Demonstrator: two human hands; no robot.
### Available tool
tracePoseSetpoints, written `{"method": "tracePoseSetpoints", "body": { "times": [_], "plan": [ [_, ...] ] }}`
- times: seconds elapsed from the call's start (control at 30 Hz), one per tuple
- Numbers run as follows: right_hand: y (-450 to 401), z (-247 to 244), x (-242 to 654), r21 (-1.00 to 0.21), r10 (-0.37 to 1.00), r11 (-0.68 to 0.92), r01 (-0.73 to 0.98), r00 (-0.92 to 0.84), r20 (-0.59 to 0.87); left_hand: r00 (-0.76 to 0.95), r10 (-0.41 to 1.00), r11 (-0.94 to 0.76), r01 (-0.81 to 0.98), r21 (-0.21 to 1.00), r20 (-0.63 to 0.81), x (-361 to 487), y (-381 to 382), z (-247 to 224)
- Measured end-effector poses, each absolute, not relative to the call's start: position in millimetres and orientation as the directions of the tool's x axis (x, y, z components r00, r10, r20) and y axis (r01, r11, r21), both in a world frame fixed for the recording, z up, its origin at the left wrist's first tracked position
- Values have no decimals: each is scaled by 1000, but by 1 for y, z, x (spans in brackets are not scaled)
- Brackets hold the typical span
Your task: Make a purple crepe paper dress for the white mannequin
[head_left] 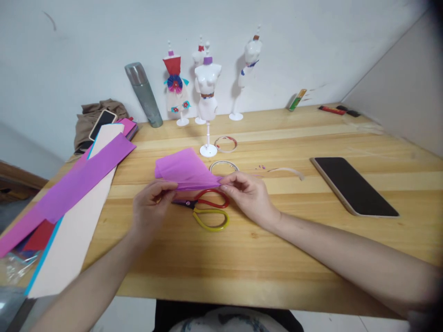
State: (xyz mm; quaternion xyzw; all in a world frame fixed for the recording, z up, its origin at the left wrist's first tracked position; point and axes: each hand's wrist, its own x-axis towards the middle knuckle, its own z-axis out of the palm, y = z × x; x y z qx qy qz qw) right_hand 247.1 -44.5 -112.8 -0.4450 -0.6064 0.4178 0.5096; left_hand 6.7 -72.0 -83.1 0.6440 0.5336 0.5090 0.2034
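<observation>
A thin sheet of purple crepe paper [185,167] is stretched between my two hands just above the wooden table. My left hand [150,205] pinches its near left edge between thumb and fingers. At the right end, where the paper narrows to a gathered tip, my right hand [249,196] is closed on it. Scissors with one red and one yellow handle [212,228] lie right below the paper, their blades partly hidden by my left hand. Two tape rolls, a white one [224,162] and a reddish one [236,144], lie flat behind the paper.
Several small white mannequins [207,76] stand along the wall, one dressed in red and white paper. Long paper strips [86,177] pile up at the left by a grey-green bottle [147,99]. A phone [355,186] lies right, and a glue stick [297,100] leans at the back.
</observation>
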Motion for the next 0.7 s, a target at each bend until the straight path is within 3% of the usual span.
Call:
{"method": "tracePoseSetpoints", "body": {
  "times": [0.33,0.53,0.7],
  "plan": [
    [-48,-109,242,-988,984,151,-35,-92,154,-147,930,-253,411,876,337,8,-71,-83],
    [-49,-108,242,-977,976,207,-52,-57,209,-180,933,-230,366,902,311,8,-72,-83],
    [-49,-108,243,-970,970,237,-44,-44,239,-241,949,-147,239,960,205,13,-72,-77]
  ]
}}
